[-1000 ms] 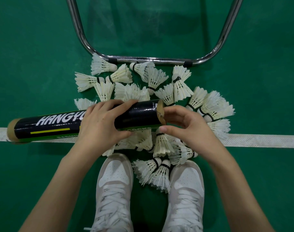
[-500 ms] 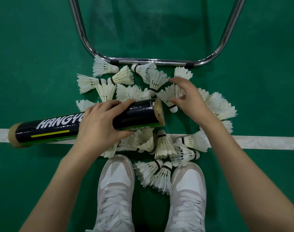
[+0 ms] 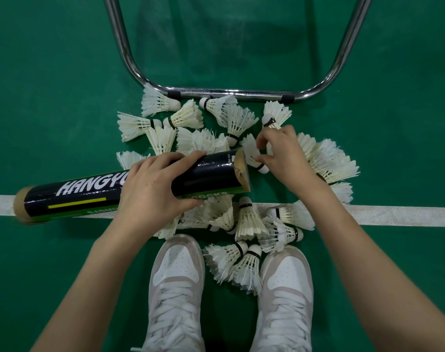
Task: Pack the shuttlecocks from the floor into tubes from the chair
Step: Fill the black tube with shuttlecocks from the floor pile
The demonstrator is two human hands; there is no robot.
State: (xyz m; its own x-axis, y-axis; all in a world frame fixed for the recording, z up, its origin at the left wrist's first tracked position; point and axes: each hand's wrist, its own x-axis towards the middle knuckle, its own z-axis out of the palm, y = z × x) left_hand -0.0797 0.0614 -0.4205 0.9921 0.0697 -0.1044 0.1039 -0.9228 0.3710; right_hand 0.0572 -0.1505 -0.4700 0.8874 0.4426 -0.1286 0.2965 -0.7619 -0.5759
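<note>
**Right hand back at the tube mouth with a shuttlecock**

Half a second ago my right hand (image 3: pixel 285 153) reached toward the upper pile; now it pinches a shuttlecock (image 3: pixel 252 152) at centre frame, cork toward lower right, just beside the tube's open end. My left hand (image 3: pixel 153 184) wraps the black tube (image 3: pixel 211 174), which lies across the frame, mouth pointing right, over the shuttlecocks on the green floor (image 3: pixel 51 72).

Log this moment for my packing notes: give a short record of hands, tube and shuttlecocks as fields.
left hand: grips the black shuttlecock tube around its middle, tube lying level
tube opening: faces the right hand
right hand: pinches one shuttlecock beside the opening
loose shuttlecocks: heaped on the green floor
chair frame: beyond the heap
shoes: below the heap
</note>
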